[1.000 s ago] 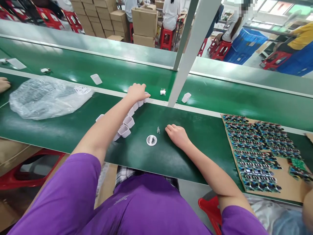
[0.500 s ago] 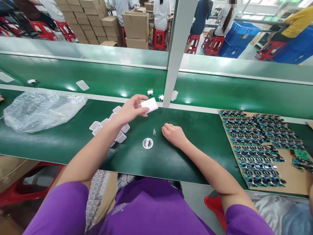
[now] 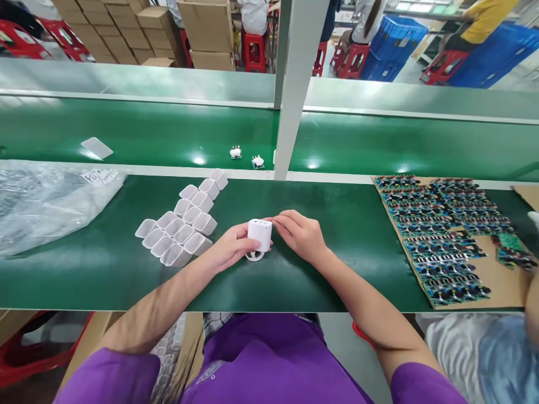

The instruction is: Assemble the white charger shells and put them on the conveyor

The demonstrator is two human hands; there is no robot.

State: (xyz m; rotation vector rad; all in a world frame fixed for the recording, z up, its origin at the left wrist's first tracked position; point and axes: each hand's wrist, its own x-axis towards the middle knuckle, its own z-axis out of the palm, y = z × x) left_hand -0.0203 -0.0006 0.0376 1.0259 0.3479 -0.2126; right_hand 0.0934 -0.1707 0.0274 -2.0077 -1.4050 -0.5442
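Observation:
My left hand (image 3: 234, 244) is closed round a white charger (image 3: 260, 234), held upright above the green belt with small openings in its top face. Fingers pinched together, my right hand (image 3: 298, 234) is at the charger's upper right edge; whatever lies between its fingertips is too small to make out. Partly hidden under the charger, a white ring-shaped piece (image 3: 255, 257) lies on the belt. Left of my left hand, several translucent white plastic cases (image 3: 184, 233) stand in slanting rows.
Circuit boards (image 3: 446, 264) lie in rows on cardboard (image 3: 501, 289) at right. A clear plastic bag (image 3: 54, 205) lies at left. A metal post (image 3: 293, 106) rises ahead, with two small white-topped parts (image 3: 258, 162) near its foot. People sit beyond.
My left hand has come down and nearer with the charger, now upright over the ring. My right hand has risen to the charger's side. The camera view has shifted.

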